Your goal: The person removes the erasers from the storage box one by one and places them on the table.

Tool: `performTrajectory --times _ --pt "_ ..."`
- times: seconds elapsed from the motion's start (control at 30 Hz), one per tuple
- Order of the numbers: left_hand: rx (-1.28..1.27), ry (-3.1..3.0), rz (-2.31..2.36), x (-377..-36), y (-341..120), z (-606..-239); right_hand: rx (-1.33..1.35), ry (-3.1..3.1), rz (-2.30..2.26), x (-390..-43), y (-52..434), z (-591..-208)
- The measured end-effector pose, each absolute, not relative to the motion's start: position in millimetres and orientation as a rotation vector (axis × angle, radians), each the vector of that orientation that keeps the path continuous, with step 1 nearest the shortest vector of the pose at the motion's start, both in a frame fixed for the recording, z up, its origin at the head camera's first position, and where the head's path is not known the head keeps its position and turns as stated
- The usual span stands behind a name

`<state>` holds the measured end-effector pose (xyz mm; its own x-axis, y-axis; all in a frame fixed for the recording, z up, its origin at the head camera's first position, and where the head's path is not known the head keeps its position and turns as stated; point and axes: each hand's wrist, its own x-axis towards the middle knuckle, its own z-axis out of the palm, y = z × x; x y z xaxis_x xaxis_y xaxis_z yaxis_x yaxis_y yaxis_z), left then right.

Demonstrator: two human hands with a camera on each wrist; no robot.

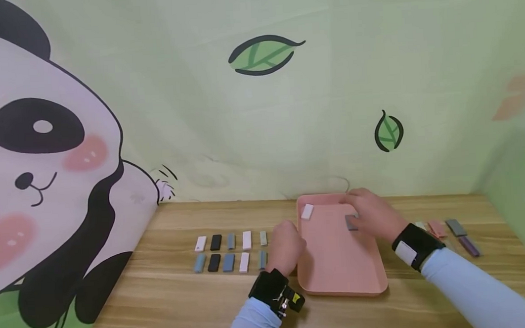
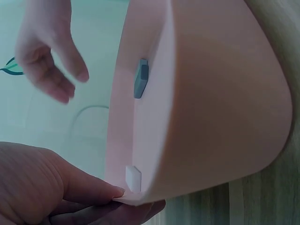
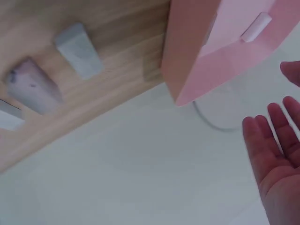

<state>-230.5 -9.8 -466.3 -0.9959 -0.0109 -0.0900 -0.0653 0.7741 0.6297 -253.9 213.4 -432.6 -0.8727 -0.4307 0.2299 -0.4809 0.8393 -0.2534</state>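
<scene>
The pink tray (image 1: 339,259) is lying on the wooden table (image 1: 162,298), in front of the person and slightly to the right. The left hand (image 1: 289,249) is resting at the tray's left rim; in the left wrist view its fingers (image 2: 101,190) are pinching the near corner of the rim between thumb and fingertips. The right hand (image 1: 372,212) is hovering over the far part of the tray with its fingers (image 3: 274,126) straight and spread, holding nothing. Inside the tray, a white block (image 1: 307,211) is lying near the far left corner, and a grey block (image 1: 351,222) is lying just beside the right hand. Left of the tray, two rows of small blocks (image 1: 229,252) are lying on the table. Right of the tray, a few more blocks (image 1: 455,228) are lying loosely grouped.
</scene>
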Motion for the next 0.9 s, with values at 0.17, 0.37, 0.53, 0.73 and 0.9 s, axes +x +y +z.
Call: performTrajectory --times 0.17,0.37,0.53,0.73,0.9 --pt "-0.071 2.854 1.04 -230 -11 -465 0.851 -2.84 0.368 -266 193 -436" --pt "-0.061 2.865 1.012 -232 -13 -465 0.936 -2.742 0.185 -277 169 -449" --pt "-0.035 2.908 0.965 -232 -13 -467 1.114 -2.699 0.309 -291 157 -466" --pt "-0.045 2.925 0.926 -232 -13 -468 1.23 -2.72 0.454 -313 148 -489" --pt "-0.011 2.953 0.888 -234 -14 -467 1.183 -2.786 0.3 -323 141 -499"
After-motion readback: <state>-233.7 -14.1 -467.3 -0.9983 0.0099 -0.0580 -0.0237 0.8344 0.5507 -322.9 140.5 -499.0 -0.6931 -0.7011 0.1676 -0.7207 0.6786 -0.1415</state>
